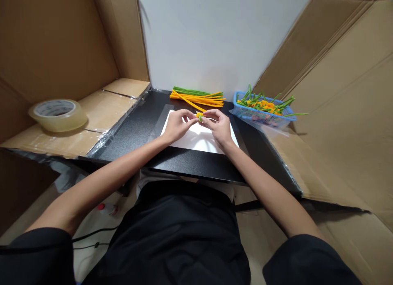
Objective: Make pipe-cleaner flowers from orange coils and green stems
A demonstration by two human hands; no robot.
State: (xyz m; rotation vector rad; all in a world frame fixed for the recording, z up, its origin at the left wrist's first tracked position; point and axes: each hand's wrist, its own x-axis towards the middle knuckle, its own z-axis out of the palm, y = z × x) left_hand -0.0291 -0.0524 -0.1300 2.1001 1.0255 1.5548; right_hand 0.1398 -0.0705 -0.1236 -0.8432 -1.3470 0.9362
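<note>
Over a white sheet on the black table, my left hand and my right hand meet fingertip to fingertip. Between them is a small coiled pipe-cleaner piece, orange-yellow on top with green at its lower side. Both hands are closed in a pinch on it, the left from its left side and the right from its right. Fingers cover part of the piece, so its full shape is hidden. Just beyond the hands lies a bundle of orange pipe cleaners, with green pipe cleaners behind; one orange stem slants toward my fingers.
A blue basket at the back right holds orange pipe-cleaner shapes with green stems, some sticking over its rim. On the cardboard ledge at left sits a roll of clear tape. Cardboard walls flank the black table.
</note>
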